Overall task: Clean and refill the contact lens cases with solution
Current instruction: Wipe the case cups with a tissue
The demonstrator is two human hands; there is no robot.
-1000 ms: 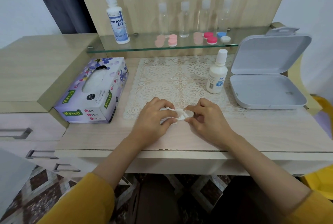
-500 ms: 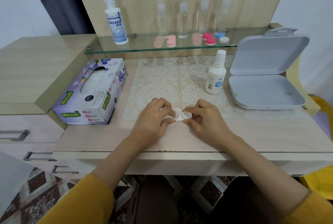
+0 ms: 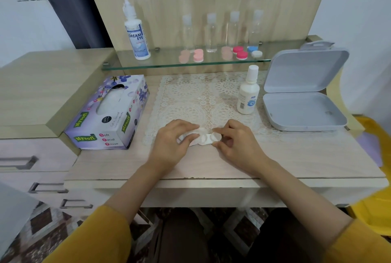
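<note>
Head view: white case (image 3: 208, 138) on or just over tabletop (image 3: 296, 152) at mat (image 3: 201, 97) edge, between both hands. Left hand (image 3: 169, 144) grip closed on tissue (image 3: 190, 135), pressed to case's left end. Right hand (image 3: 237, 142) pinching right end. Likely wiping step: hold pinch firm, twist tissue into each well, dry fully before reaching for bottle (image 3: 247, 95).
</note>
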